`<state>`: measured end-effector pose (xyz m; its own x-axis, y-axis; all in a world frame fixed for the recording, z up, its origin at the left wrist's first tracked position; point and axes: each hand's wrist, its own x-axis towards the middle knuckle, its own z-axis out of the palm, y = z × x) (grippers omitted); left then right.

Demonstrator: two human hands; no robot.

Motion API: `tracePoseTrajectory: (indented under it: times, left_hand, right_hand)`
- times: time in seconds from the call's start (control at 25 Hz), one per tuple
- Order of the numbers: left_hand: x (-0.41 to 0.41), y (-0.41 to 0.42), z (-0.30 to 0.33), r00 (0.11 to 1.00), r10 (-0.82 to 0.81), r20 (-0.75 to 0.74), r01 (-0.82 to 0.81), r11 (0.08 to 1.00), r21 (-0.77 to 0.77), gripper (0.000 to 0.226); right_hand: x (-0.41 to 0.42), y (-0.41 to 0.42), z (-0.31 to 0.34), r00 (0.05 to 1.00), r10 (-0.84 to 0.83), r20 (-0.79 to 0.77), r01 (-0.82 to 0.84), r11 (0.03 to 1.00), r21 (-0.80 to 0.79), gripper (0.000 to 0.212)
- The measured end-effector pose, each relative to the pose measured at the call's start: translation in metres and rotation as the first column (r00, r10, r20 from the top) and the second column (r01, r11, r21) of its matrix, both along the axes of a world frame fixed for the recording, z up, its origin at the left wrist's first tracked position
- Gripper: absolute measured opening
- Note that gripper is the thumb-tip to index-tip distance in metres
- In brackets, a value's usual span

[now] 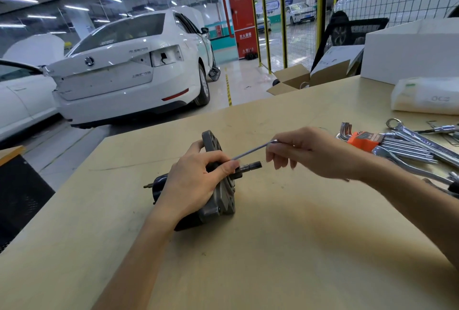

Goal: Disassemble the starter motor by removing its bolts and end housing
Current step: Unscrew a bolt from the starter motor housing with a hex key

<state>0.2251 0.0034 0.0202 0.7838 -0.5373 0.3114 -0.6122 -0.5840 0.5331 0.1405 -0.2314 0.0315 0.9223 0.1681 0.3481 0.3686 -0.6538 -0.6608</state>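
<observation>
- Steel hex key (250, 152) meets starter motor (206, 185) as we work at a bolt on the grey end housing (223, 200); its tip vanishes behind our left thumb, so we cannot tell whether it sits fully in the bolt head.
- Risk, in our judgement: a shallow or tilted key could slip and round the bolt, or jab the thumb just beside it.
- Risk: turning force could roll the motor on the wooden surface (298, 247) if the holding grip loosens.
- Left hand (193, 185): grip curled firmly round the motor body and housing, pressing it to the surface.
- Right hand (305, 153): grip nearly closed, fingers pinching the key's outer end, up and right of the motor.
- Spare keys in an orange holder (365, 139) lie beyond the right grip.
</observation>
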Motion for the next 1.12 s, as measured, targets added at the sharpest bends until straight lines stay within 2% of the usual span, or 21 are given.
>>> tracePoseTrajectory:
  times: [0.12, 0.16, 0.2, 0.28, 0.32, 0.36, 0.44, 0.52, 0.6, 0.76, 0.84, 0.96, 1.12]
  left_hand:
    - [-0.001, 0.003, -0.002, 0.999, 0.008, 0.034, -0.008, 1.0, 0.004, 0.029]
    - [-0.002, 0.005, -0.003, 0.999, 0.011, 0.049, -0.012, 1.0, 0.018, 0.035]
    - [-0.003, 0.005, -0.004, 0.998, 0.015, 0.063, -0.017, 0.999, 0.03, 0.038]
    - [-0.003, 0.005, -0.004, 0.996, 0.014, 0.086, -0.017, 0.999, 0.044, 0.038]
    - [-0.002, 0.004, -0.004, 0.996, 0.009, 0.088, -0.013, 0.999, 0.048, 0.037]
    - [-0.002, 0.004, -0.004, 0.996, 0.008, 0.09, -0.012, 0.999, 0.052, 0.037]
    - [-0.002, 0.005, -0.005, 0.995, 0.007, 0.101, -0.013, 0.998, 0.065, 0.036]
    - [-0.002, 0.005, -0.006, 0.994, 0.008, 0.112, -0.016, 0.997, 0.071, 0.036]
    - [-0.002, 0.005, -0.005, 0.993, 0.008, 0.115, -0.016, 0.997, 0.071, 0.036]
    - [-0.004, 0.004, -0.007, 0.994, 0.017, 0.107, -0.025, 0.997, 0.074, 0.042]
    - [-0.005, 0.004, -0.007, 0.995, 0.035, 0.098, -0.041, 0.997, 0.061, 0.054]
    - [-0.006, 0.003, -0.007, 0.993, 0.084, 0.078, -0.085, 0.996, 0.015, 0.08]
    - [-0.007, 0.002, -0.009, 0.994, 0.077, 0.071, -0.078, 0.997, 0.016, 0.085]
  right_hand:
    - [0.002, -0.034, 0.009, 0.996, -0.09, 0.005, 0.088, 0.986, 0.141, 0.031]
    - [0.004, -0.044, 0.009, 0.988, -0.15, 0.016, 0.149, 0.985, 0.086, 0.028]
    - [0.005, -0.053, 0.006, 0.978, -0.206, 0.024, 0.207, 0.977, -0.046, 0.023]
    - [0.007, -0.059, -0.003, 0.963, -0.269, 0.002, 0.253, 0.903, -0.346, 0.015]
    - [0.006, -0.059, -0.006, 0.957, -0.288, -0.032, 0.246, 0.865, -0.436, 0.009]
    - [0.005, -0.058, -0.007, 0.95, -0.304, -0.066, 0.234, 0.839, -0.492, 0.006]
    - [0.002, -0.063, -0.003, 0.927, -0.366, -0.081, 0.263, 0.791, -0.553, 0.019]
    - [-0.001, -0.073, 0.001, 0.877, -0.481, -0.02, 0.388, 0.731, -0.561, 0.024]
    - [0.001, -0.077, -0.002, 0.818, -0.575, 0.008, 0.47, 0.661, -0.584, 0.014]
    - [0.011, -0.064, -0.021, 0.805, -0.593, -0.026, 0.423, 0.604, -0.675, 0.014]
    - [0.015, -0.059, -0.027, 0.8, -0.601, 0.0, 0.439, 0.584, -0.683, 0.017]
    - [0.019, -0.057, -0.028, 0.796, -0.605, -0.03, 0.426, 0.594, -0.682, 0.024]
    - [0.016, -0.067, -0.02, 0.777, -0.625, -0.071, 0.472, 0.654, -0.59, 0.025]
